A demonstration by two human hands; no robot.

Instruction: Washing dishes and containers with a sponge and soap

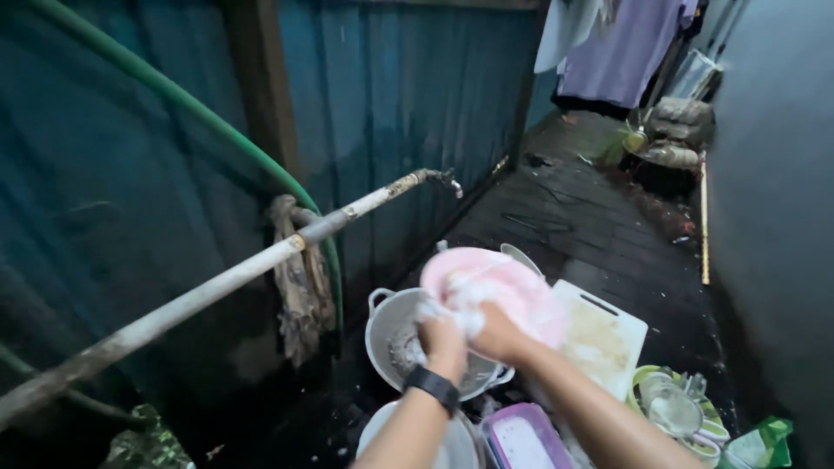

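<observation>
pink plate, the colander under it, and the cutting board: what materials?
Pink plate: looks like plastic or melamine, opaque matte pink under suds. Colander: metal, probably steel or aluminium, grey sheen, perforated bowl, loop handle. Cutting board: likely white plastic, flat with a slot handle, stained surface. Left hand and right hand hold the plate.

Both forearms are running off the bottom edge. Suds are hiding the fingers of the left hand and the right hand. Motion is blurring the pink plate they are gripping. The bowl beneath the grip is showing partly.
</observation>
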